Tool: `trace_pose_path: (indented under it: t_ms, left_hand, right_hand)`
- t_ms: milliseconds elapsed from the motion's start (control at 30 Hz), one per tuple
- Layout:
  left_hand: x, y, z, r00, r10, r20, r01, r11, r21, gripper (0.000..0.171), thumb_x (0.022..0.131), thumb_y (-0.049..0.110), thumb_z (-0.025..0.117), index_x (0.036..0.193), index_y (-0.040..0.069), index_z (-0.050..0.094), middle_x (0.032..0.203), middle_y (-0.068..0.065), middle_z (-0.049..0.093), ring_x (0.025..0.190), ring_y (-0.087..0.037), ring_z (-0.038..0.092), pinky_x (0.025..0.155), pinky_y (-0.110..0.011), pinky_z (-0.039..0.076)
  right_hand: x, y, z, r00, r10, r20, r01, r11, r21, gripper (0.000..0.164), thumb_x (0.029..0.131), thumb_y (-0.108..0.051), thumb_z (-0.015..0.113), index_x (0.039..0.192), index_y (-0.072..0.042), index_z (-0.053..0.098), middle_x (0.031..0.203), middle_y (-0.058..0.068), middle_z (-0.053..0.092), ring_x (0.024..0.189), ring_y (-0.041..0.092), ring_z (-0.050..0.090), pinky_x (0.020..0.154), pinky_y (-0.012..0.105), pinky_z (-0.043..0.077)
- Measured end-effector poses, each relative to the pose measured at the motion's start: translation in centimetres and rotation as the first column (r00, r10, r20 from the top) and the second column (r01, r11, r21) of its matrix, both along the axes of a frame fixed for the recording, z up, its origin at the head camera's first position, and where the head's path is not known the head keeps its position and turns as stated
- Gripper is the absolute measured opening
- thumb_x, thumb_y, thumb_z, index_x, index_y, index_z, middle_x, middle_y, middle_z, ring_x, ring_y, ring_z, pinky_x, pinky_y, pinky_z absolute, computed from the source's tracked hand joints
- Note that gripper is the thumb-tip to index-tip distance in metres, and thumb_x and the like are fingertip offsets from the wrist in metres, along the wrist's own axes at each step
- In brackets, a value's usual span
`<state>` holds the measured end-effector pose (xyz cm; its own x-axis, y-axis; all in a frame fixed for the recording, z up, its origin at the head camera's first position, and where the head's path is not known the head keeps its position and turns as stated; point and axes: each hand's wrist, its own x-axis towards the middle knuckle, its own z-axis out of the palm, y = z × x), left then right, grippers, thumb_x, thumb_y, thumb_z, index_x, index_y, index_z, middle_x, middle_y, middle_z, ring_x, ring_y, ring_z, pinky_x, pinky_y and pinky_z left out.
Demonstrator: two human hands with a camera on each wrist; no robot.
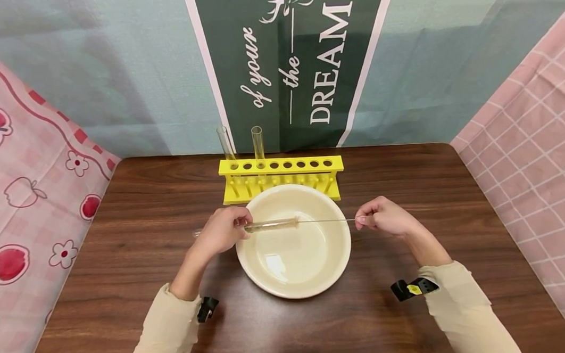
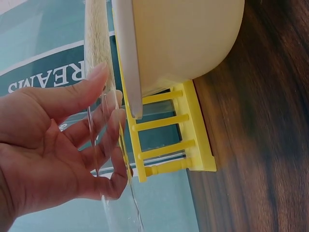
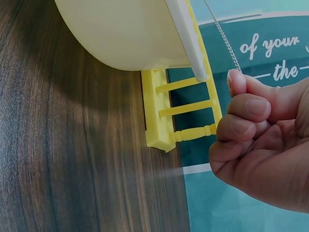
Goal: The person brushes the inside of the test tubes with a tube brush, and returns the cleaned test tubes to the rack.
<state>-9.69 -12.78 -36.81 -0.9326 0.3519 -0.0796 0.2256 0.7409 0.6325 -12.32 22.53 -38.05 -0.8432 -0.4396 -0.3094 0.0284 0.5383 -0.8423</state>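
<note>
My left hand point(image 1: 222, 232) grips a clear glass test tube point(image 2: 120, 212) held sideways over the left part of a cream basin point(image 1: 296, 261). Bristles of a test tube brush point(image 2: 98, 41) fill the part of the tube beyond the thumb, and the tube's mouth points right. From that mouth the brush's thin twisted wire handle point(image 3: 224, 38) runs over the basin's right rim. My right hand point(image 1: 382, 217) pinches the wire's end between thumb and forefinger, the other fingers curled in. The tube's closed end sticks out left, behind the left hand.
Behind the basin stands a yellow test tube rack point(image 1: 301, 171), partly hidden by the basin's rim. Two upright glass tubes, a left one point(image 1: 224, 142) and another point(image 1: 257, 140), are in its left holes. Cloth hangings border the dark wooden table point(image 1: 407, 180) at back and sides.
</note>
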Motion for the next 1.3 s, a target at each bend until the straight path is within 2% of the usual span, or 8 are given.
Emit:
trace_pose_path:
  t_ms: [333,500,600,733,933,1133,1300]
  left_hand:
    - [0.0,0.8,0.2,1.000,-0.016,0.002,0.016,1.000,-0.015,0.019,0.070,-0.002,0.074,0.079,0.010,0.063,0.072,0.000,0.056,0.069,-0.016,0.050,0.064,-0.032,0.041]
    - [0.0,1.2,0.2,0.999,-0.039,-0.003,0.039,0.999,-0.018,0.019,0.070,-0.002,0.074,0.081,0.010,0.063,0.072,0.001,0.056,0.069,-0.015,0.050,0.064,-0.031,0.041]
    - [0.0,1.5,0.2,0.999,-0.047,0.009,0.047,0.999,-0.007,0.019,0.070,-0.002,0.074,0.081,0.010,0.063,0.071,0.001,0.055,0.068,-0.015,0.049,0.063,-0.030,0.040]
    - [0.1,2.1,0.1,0.998,-0.070,0.006,0.070,0.998,0.008,0.021,0.069,-0.003,0.074,0.080,0.010,0.062,0.071,0.002,0.055,0.068,-0.015,0.049,0.062,-0.029,0.041]
    - [0.2,2.9,0.0,0.998,-0.065,0.006,0.065,0.998,0.005,0.022,0.068,-0.003,0.075,0.077,0.011,0.062,0.069,0.003,0.055,0.068,-0.014,0.049,0.062,-0.028,0.041]
    - [0.3,3.9,-0.2,0.994,-0.105,0.016,0.104,0.994,0.024,0.020,0.069,-0.003,0.074,0.079,0.010,0.062,0.070,0.002,0.053,0.070,-0.015,0.049,0.066,-0.028,0.040]
    - [0.4,4.0,0.0,0.995,-0.103,0.020,0.102,0.994,0.026,0.020,0.069,-0.003,0.074,0.078,0.010,0.062,0.070,0.002,0.052,0.070,-0.016,0.049,0.067,-0.029,0.040]
  right_hand:
    - [-0.3,-0.8,0.1,1.000,0.025,0.001,-0.025,1.000,-0.011,0.015,0.084,0.004,0.053,0.072,0.008,0.062,0.050,0.001,0.036,0.048,0.013,0.035,0.059,0.029,0.037]
    - [-0.5,-1.0,0.0,0.997,0.075,0.003,-0.075,0.997,-0.025,0.014,0.084,0.005,0.053,0.075,0.010,0.062,0.051,0.002,0.038,0.050,0.014,0.038,0.061,0.030,0.038]
    - [-0.4,-1.3,0.0,0.994,0.113,0.000,-0.113,0.993,-0.044,0.014,0.084,0.006,0.052,0.076,0.010,0.063,0.052,0.003,0.039,0.051,0.014,0.039,0.059,0.029,0.038]
    - [-0.4,-2.1,-0.1,0.990,0.144,0.007,-0.143,0.987,-0.070,0.015,0.084,0.005,0.054,0.074,0.009,0.064,0.052,0.002,0.040,0.049,0.012,0.036,0.052,0.024,0.033]
    - [-0.2,-3.1,-0.2,0.990,0.140,0.019,-0.138,0.987,-0.077,0.014,0.083,0.007,0.054,0.072,0.010,0.063,0.052,0.002,0.041,0.047,0.011,0.034,0.047,0.022,0.029]
    - [0.1,-4.5,0.1,0.987,0.160,0.007,-0.159,0.985,-0.066,0.014,0.083,0.006,0.055,0.072,0.007,0.063,0.055,0.002,0.042,0.048,0.011,0.035,0.046,0.023,0.028]
    - [0.3,-4.6,0.2,0.989,0.148,0.023,-0.147,0.988,-0.048,0.014,0.084,0.006,0.055,0.072,0.007,0.063,0.054,0.002,0.042,0.048,0.010,0.034,0.045,0.022,0.026]
